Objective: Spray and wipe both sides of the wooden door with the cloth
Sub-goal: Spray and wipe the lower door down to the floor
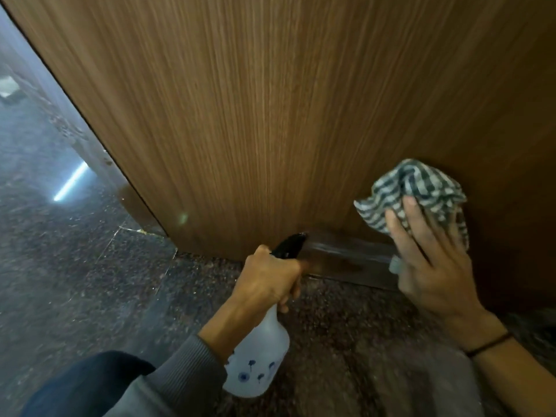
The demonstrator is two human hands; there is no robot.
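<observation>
Left hand [269, 279] grips spray bottle [258, 353], nozzle near door [270, 115] bottom. Right hand [433, 260], fingers straight and spread, presses checked cloth [421, 185] on door.

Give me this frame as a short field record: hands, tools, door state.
left hand: grips spray bottle at its neck; black nozzle aimed at the door's bottom edge
right hand: fingers spread, presses checked cloth against door
door: wood grain, lower part in view, wet-looking sheen near bottom
floor: dark speckled stone
</observation>
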